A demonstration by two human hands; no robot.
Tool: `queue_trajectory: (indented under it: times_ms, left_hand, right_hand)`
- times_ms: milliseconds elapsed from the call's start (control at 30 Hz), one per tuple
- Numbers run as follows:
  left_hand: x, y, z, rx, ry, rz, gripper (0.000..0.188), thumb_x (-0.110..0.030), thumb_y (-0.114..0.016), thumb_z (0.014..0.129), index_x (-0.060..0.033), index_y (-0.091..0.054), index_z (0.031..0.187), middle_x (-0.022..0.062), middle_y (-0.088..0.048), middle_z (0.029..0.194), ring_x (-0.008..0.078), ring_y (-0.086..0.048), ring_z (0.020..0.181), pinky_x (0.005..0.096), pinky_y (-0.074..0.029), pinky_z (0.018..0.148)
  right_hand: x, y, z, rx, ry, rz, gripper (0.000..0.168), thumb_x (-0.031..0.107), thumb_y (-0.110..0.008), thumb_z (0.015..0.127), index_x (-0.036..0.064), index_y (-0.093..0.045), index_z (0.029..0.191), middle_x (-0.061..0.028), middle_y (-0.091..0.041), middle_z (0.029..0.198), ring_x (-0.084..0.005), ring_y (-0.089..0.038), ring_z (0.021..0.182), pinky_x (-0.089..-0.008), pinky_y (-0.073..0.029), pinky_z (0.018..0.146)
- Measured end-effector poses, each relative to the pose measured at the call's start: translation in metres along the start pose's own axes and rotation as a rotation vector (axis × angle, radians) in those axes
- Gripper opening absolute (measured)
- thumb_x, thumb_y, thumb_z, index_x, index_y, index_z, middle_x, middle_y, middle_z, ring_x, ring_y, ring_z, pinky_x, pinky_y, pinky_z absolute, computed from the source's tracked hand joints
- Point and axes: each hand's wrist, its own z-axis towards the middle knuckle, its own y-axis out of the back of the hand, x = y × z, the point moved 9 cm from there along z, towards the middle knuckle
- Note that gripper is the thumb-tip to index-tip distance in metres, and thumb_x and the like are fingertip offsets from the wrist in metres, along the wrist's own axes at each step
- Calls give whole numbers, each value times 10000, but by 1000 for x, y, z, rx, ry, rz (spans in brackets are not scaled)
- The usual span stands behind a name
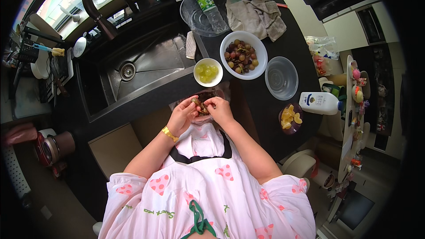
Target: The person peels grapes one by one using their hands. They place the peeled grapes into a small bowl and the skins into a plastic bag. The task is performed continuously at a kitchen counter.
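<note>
My left hand (183,112) pinches a greenish grape (195,100) between thumb and fingers. Close beside it, my right hand (218,109) has its thumb and fingertips drawn together; whether a bit of grape skin is between them is too small to tell. Beneath both hands hangs a bag-lined bin (203,118) with dark scraps inside. Just beyond, at the counter's edge, a small white bowl (208,85) holds peeled green grapes (206,73). Behind it to the right, a larger white bowl (263,56) contains unpeeled reddish grapes (241,55) with stems.
Left lies a black sink (156,69) with a dark faucet (89,0). A clear plastic bowl (282,79), a purple dish (292,129) of citrus segments and a white milk bottle (319,103) stand right. Behind are a plastic bottle (212,11) in a clear basin and cloths (255,18).
</note>
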Motion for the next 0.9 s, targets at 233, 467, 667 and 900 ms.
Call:
queue_trajectory:
  times_ms: [233,467,667,900]
  left_hand:
    - [12,11,2,-153,59,14,301,-56,-589,973,-14,-559,1269,49,-644,1078,137,-636,940,237,-516,806]
    - [15,12,5,-155,32,62,277,-17,-612,946,-12,-583,1222,59,-649,1076,139,-633,944,250,-522,825]
    - [20,8,6,-154,40,31,277,-17,-593,953,-13,-579,1229,88,-641,1112,155,-635,962,292,-534,867]
    - [18,-6,5,-74,40,-95,307,-12,-529,977,3,-534,1283,94,-628,1097,146,-604,913,278,-516,852]
  right_hand:
    - [41,12,-7,-94,85,177,126,66,-693,831,-5,-711,934,-139,-690,891,-274,-687,766,-343,-550,672]
    - [60,19,-9,-143,244,-35,89,82,-695,824,28,-689,894,-118,-665,867,-300,-665,756,-379,-541,656]
    - [65,22,-10,-164,261,-166,75,99,-691,788,53,-632,797,-91,-636,821,-300,-642,711,-399,-528,624]
    - [55,24,-6,-107,137,-3,61,74,-688,784,34,-646,803,-86,-626,778,-229,-636,632,-336,-514,581]
